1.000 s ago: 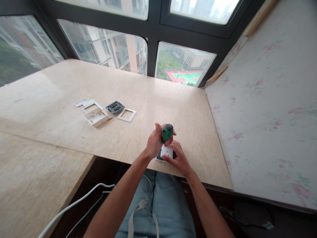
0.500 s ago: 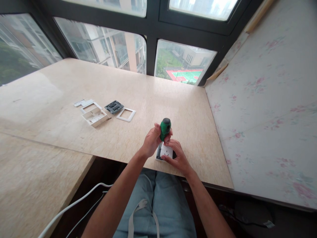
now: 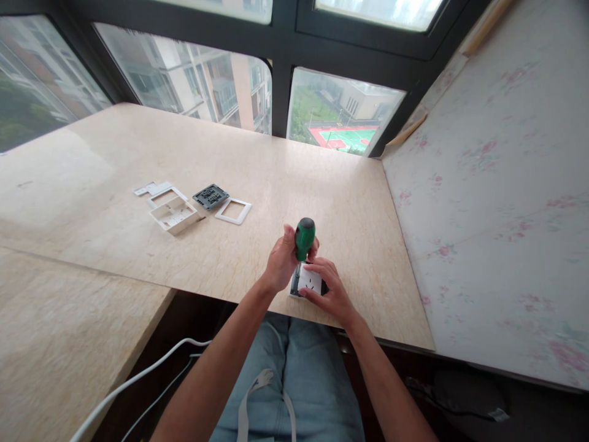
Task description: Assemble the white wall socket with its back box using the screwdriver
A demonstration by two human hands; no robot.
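Screwdriver near upright, shaft down toward socket.

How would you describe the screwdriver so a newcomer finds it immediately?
Below the windows lies a pale counter. At its near edge, the left hand holds the screwdriver over a socket. Its handle is green; the socket is white and grey.

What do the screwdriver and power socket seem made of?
Screwdriver handle: plastic or rubber, perhaps satin, judging by its softly lit green body. Shaft: likely smooth metal, from its silvery look. Power socket: probably smooth plastic, with an evenly white face.
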